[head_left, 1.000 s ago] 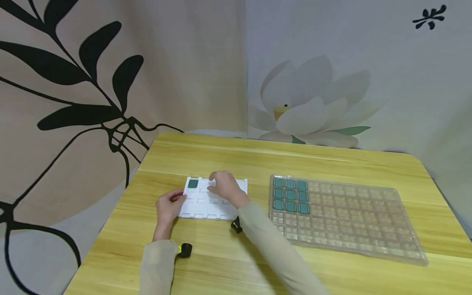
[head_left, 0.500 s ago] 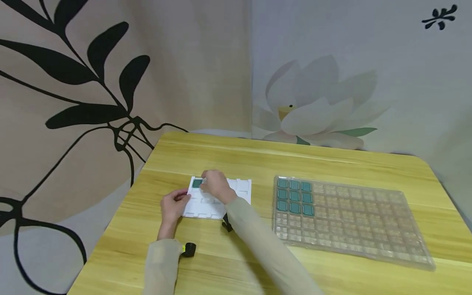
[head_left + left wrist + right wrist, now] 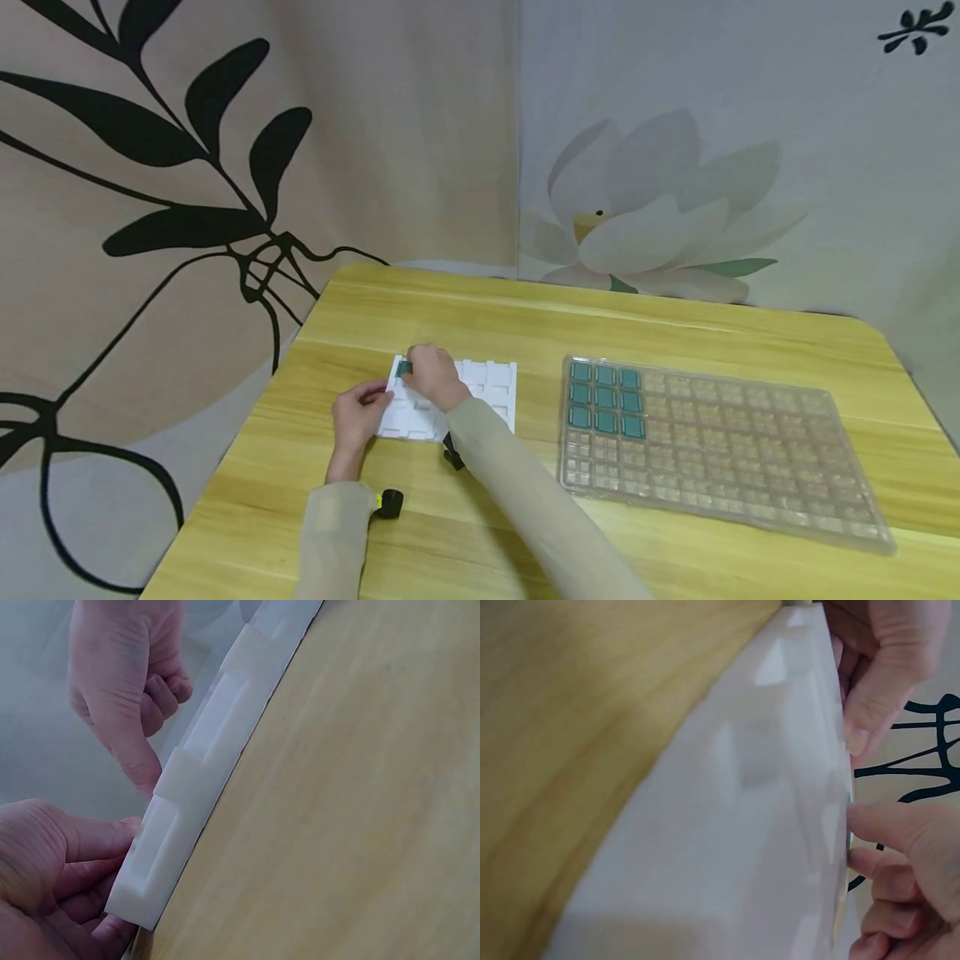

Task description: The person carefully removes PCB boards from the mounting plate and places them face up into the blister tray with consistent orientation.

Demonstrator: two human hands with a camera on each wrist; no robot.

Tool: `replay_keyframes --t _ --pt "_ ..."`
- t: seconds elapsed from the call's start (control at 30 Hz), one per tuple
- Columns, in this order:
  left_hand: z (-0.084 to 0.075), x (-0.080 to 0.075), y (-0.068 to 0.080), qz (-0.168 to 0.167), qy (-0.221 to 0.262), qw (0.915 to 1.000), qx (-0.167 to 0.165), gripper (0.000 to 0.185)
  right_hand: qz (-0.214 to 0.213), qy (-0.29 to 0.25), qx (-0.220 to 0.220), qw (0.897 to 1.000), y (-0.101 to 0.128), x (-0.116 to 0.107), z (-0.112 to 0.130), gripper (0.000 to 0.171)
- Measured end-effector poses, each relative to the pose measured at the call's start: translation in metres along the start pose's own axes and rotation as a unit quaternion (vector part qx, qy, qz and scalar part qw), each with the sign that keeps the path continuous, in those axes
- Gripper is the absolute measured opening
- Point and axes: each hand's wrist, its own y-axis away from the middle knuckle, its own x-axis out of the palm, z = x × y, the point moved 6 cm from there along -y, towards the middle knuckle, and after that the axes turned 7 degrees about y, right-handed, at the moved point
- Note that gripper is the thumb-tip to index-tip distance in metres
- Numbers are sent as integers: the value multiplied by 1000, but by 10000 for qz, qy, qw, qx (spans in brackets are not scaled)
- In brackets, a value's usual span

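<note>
A white compartment tray (image 3: 498, 392) lies on the table at left of centre in the head view. My left hand (image 3: 356, 419) grips its left edge, thumb on top and fingers below in the left wrist view. Over the tray's far left compartment, my right hand (image 3: 437, 375) has thumb and forefinger at a green square piece (image 3: 403, 367), which it partly covers. Those two fingertips (image 3: 859, 817) close in on the piece in the right wrist view, where only a sliver of green shows. To the right lies a clear plastic tray (image 3: 750, 450).
Several teal square pieces (image 3: 604, 397) fill the far left pockets of the clear tray. The wooden table (image 3: 480, 317) ends at a patterned curtain (image 3: 420, 150). Each wrist carries a small black camera (image 3: 390, 504).
My right hand has moved left across the white tray, from beside the green piece onto it. My left hand keeps its hold on the tray's edge. The head view has shifted slightly.
</note>
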Motion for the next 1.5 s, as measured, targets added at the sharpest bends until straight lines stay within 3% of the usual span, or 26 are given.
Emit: replay_keyframes --t 0.5,0.73,0.97,1.5 --pt "-4 5 0 80 65 9999 44 20 75 -64 92 9999 1 0 -6 16" --pt "-1 4 0 53 65 9999 -90 21 -65 -165 -84 9998 9 -15 -6 15" --pt "1 1 1 107 114 9997 -182 23 -169 -249 26 9995 16 -22 -15 15" --pt "2 4 1 98 -29 9997 -218 24 -611 -414 -30 9973 55 -35 -37 22"
